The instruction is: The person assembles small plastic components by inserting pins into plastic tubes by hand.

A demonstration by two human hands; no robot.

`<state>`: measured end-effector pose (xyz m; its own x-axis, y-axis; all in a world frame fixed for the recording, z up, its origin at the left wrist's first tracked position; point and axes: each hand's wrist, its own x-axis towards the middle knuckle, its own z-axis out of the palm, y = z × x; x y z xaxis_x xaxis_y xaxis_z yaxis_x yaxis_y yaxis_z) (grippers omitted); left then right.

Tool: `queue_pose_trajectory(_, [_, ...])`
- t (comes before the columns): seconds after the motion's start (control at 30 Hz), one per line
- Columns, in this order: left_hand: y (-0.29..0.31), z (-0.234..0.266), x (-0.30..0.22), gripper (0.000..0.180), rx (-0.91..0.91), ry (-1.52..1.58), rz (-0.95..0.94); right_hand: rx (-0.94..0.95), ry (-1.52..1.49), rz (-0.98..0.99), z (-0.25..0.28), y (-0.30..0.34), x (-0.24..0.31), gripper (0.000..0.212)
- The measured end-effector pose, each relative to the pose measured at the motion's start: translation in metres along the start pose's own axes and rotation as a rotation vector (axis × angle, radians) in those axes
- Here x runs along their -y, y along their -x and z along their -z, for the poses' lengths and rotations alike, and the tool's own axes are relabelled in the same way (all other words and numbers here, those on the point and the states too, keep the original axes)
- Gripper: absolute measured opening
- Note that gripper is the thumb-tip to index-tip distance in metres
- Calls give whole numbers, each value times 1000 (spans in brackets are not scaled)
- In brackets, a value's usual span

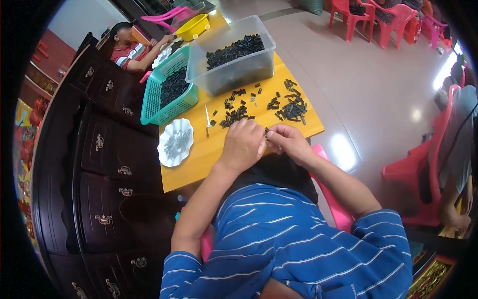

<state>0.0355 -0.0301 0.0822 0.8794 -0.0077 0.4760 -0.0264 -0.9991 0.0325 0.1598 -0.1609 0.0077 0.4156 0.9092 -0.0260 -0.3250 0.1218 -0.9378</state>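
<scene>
At the near edge of the wooden table (191, 176) my two hands meet, fingers pinched together. A small black tube-like piece (267, 130) shows between the fingertips of my right hand (289, 142). Next to it, my left hand (244, 143) is closed, and its fingers hide whatever it grips. Just beyond my left hand lies a loose group of short black pieces (238, 115). Farther right is a heap of longer black pieces (294, 108). A scallop-edged white dish (163, 149) holds many tiny clear or greyish parts. A thin white pointed tool (207, 118) lies between dish and pieces.
A teal basket (148, 102) and a large clear plastic bin (231, 82), both holding black pieces, stand on the table's far side. A dark drawer cabinet (114, 164) borders the left. Another person (130, 52) sits beyond, near a yellow container (193, 28). Red chairs (423, 159) stand right.
</scene>
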Motion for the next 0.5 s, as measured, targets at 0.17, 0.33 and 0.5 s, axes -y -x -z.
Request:
queue_pose_trajectory(0.17, [-1, 4, -3, 11, -26, -25, -34, 25, 46, 39, 0, -1, -5, 20])
queue_pose_trajectory(0.33, [-1, 4, -6, 12, -15, -51, -42, 30, 56, 40, -1, 0, -4, 20])
queue_pose_trajectory(0.5, [2, 1, -5, 11, -15, -1, -27, -4, 94, 47, -1, 0, -1, 22])
